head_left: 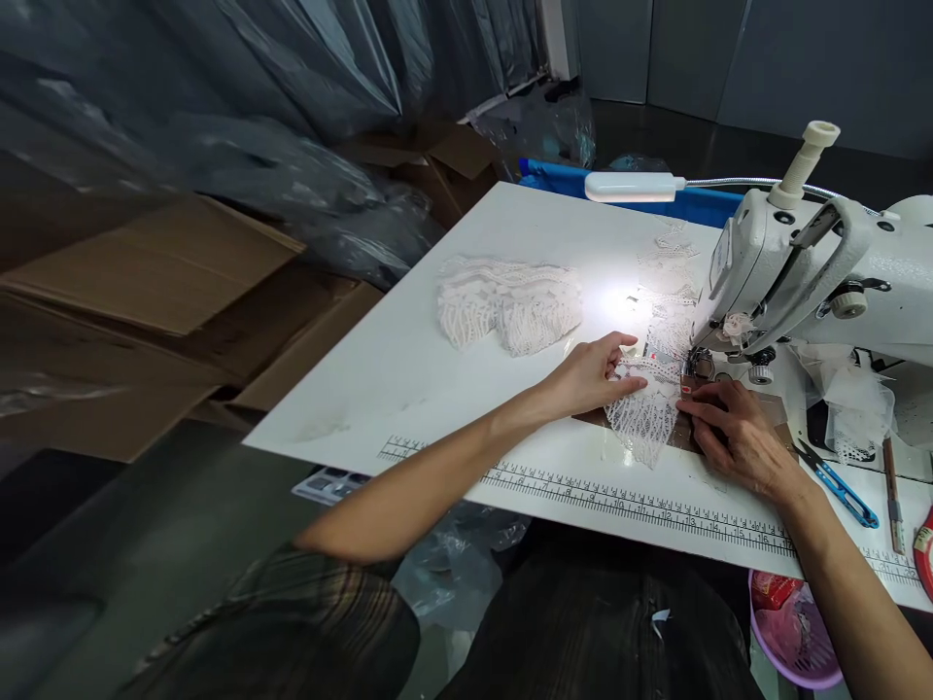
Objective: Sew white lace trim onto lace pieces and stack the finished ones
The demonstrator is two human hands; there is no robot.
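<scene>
A strip of white lace (645, 413) lies on the white sewing table (408, 379) and runs under the presser foot (692, 374) of a white sewing machine (823, 272). My left hand (594, 374) rests flat on the lace left of the needle, fingers stretched out. My right hand (736, 433) presses on the lace just in front of the presser foot, fingers extended and close together. The lace continues behind the needle toward the back of the table (667, 262).
A pile of white lace pieces (510, 306) lies at the table's middle. Blue thread snips (838, 486), a pencil-like tool (893, 491) and white fabric scraps (852, 403) lie at the right. A lamp (631, 187) shines on the work. Cardboard boxes (182, 311) stand left; a purple basket (798, 637) sits below.
</scene>
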